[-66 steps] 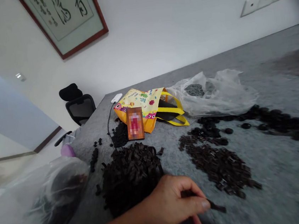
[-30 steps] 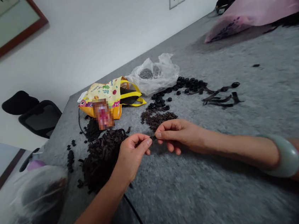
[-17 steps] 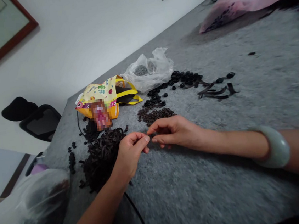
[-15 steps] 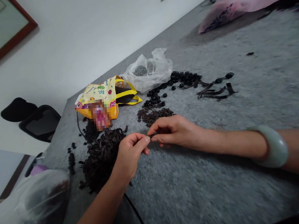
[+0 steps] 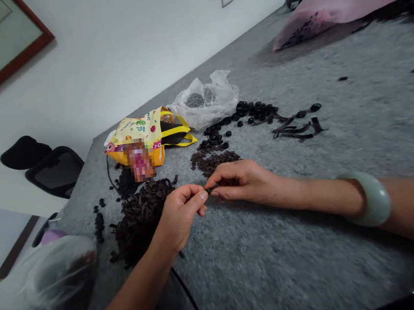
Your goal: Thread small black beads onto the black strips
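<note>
Between the fingertips of both hands is a small dark strip [image 5: 212, 189], mostly covered by the fingers. My left hand [image 5: 184, 211] pinches one end between thumb and forefinger. From the other side, my right hand [image 5: 241, 178] pinches it too, the two hands almost touching just above the grey table. Beside my left hand lies a large heap of black strips [image 5: 139, 214]. Beyond my right hand is a low pile of small dark brown pieces [image 5: 217, 161], with several black rolled coils [image 5: 256, 108] behind it.
A yellow printed bag [image 5: 141, 130] and a white plastic bag [image 5: 212, 97] stand at the back. Loose black strips [image 5: 298, 128] lie to the right. A pink bag [image 5: 346, 4] sits far right. A black cable [image 5: 188, 295] crosses the front; a translucent bag [image 5: 52, 270] hangs left.
Both hands keep their pinch on the dark strip, nearly in the same place. My right forearm has shifted slightly left, and the camera view has moved a little.
</note>
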The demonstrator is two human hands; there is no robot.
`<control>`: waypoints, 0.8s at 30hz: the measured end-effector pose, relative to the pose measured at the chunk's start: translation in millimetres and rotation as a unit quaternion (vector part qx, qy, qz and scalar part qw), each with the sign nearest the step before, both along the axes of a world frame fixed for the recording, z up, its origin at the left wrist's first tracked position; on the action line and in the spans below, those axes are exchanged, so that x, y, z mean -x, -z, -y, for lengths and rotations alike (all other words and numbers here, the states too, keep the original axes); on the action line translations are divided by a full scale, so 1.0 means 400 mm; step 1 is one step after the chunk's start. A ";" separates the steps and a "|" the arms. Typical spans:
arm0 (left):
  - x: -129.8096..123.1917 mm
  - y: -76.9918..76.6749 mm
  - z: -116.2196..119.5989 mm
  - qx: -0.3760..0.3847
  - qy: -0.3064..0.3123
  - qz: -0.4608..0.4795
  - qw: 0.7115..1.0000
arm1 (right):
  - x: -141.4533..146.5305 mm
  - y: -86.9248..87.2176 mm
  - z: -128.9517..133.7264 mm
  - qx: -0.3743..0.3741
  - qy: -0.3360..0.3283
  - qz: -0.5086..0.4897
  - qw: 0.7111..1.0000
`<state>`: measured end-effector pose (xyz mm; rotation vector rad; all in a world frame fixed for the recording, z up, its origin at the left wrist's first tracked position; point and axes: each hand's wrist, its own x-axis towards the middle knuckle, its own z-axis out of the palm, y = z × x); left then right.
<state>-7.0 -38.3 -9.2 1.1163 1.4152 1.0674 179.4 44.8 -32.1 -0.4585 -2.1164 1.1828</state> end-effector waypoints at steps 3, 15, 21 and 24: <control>0.001 -0.001 0.000 0.000 0.004 -0.007 1.000 | 0.001 0.001 0.002 0.013 -0.003 -0.009 1.000; 0.002 -0.008 0.001 -0.003 0.011 -0.041 0.999 | 0.007 0.017 0.007 0.051 0.001 -0.023 0.998; 0.000 -0.002 0.000 -0.012 -0.011 -0.042 0.999 | 0.012 0.012 0.005 -0.061 0.020 -0.038 0.997; 0.000 -0.003 0.001 -0.008 -0.015 -0.019 1.000 | 0.013 0.010 0.005 -0.064 0.026 -0.039 0.997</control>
